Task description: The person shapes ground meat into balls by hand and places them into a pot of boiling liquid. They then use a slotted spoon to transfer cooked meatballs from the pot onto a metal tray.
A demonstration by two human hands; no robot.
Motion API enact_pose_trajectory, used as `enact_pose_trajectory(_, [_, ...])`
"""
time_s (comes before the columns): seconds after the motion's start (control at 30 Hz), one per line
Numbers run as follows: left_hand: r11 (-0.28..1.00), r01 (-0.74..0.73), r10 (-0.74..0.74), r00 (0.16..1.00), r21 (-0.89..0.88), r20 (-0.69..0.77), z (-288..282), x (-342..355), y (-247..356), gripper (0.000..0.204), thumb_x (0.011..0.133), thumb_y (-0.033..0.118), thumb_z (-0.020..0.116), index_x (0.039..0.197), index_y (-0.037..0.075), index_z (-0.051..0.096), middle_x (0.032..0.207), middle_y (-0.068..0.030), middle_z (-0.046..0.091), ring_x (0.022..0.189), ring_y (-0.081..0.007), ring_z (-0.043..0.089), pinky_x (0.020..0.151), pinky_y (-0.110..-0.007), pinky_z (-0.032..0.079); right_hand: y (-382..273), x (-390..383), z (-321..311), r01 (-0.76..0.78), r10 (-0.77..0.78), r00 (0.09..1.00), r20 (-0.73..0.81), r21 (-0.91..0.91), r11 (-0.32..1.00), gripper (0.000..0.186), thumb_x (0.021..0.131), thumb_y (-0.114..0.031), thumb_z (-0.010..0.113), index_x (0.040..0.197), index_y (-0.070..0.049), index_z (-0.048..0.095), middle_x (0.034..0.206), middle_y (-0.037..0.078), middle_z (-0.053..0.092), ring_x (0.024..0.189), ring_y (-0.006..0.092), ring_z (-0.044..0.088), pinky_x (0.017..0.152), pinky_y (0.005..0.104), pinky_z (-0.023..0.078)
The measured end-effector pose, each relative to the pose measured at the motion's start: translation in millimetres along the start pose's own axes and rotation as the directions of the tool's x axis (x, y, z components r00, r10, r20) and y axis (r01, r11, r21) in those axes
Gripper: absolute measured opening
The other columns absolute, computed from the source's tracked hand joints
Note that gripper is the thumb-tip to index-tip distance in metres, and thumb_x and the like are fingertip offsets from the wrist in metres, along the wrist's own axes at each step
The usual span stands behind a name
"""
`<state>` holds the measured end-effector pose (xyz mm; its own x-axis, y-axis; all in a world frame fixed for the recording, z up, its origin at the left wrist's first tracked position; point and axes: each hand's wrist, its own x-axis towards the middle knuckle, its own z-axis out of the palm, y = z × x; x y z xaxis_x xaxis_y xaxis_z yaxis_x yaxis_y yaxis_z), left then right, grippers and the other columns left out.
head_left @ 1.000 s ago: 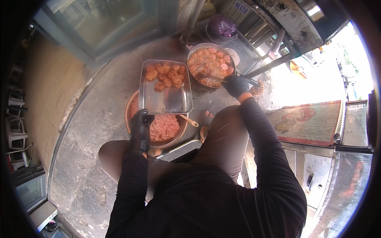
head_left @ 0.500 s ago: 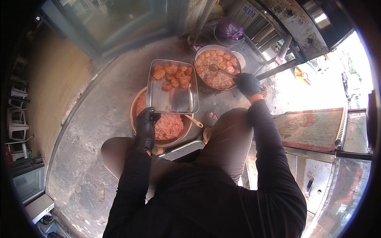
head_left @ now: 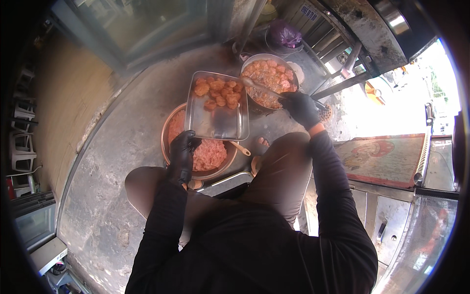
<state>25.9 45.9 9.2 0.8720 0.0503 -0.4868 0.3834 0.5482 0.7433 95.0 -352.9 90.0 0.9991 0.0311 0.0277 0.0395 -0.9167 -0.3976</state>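
Note:
My left hand, black-gloved, grips the near left corner of a metal tray. Browned fried patties lie at the tray's far end. My right hand, also gloved in black, is closed round the handle of a spoon. The spoon's bowl is at the tray's far right edge, beside the pot; its contents are too blurred to tell. The round pot holds bubbling liquid with several orange-pink pieces. Partly under the tray stands a wide brown basin of pink minced meat.
A wooden-looking handle sticks out over the basin's right rim. Beyond the pot sits a purple plastic bag. White stools line the far left, and a metal cabinet stands to my right.
The spoon has moved left from inside the pot to the tray's edge, with my right hand shifting slightly nearer and left. The tray has shifted slightly right and up.

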Motion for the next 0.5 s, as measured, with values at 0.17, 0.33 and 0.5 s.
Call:
enact_pose_trajectory(0.17, [1.0, 0.004, -0.005, 1.0, 0.018, 0.015, 3, -5, 0, 0.016, 0.095, 0.019, 0.064, 0.099, 0.004, 0.069, 0.083, -0.0047, 0.067, 0.077, -0.0147, 0.065, 0.076, -0.029, 0.054, -54, -1, 23, 0.094, -0.103, 0.988, 0.116, 0.08, 0.992, 0.032, 0.091, -0.036, 0.068, 0.113, -0.015, 0.075, 0.094, 0.016, 0.074, 0.087, 0.0349, 0.071, 0.078, 0.0431, 0.056])
enact_pose_trajectory(0.33, [0.999, -0.032, 0.03, 0.999, 0.039, 0.032, -2, -9, 3, 0.015, 0.096, 0.02, 0.063, 0.098, 0.006, 0.068, 0.088, -0.003, 0.066, 0.081, -0.0136, 0.064, 0.078, -0.03, 0.054, -33, 12, 3, 0.019, -0.019, 1.0, -0.005, 0.123, 0.992, 0.037, 0.091, -0.041, 0.069, 0.116, -0.015, 0.074, 0.096, 0.017, 0.074, 0.091, 0.0369, 0.071, 0.078, 0.0446, 0.056])
enact_pose_trajectory(0.5, [0.995, -0.087, 0.085, 0.995, 0.045, 0.046, -2, -6, 5, 0.014, 0.096, 0.021, 0.063, 0.097, 0.007, 0.067, 0.088, -0.0016, 0.065, 0.082, -0.013, 0.064, 0.079, -0.03, 0.055, 5, 29, 5, -0.145, 0.163, 0.985, 0.054, -0.247, 0.958, 0.034, 0.091, -0.044, 0.065, 0.106, -0.015, 0.076, 0.098, 0.015, 0.074, 0.092, 0.0359, 0.071, 0.082, 0.0464, 0.055])
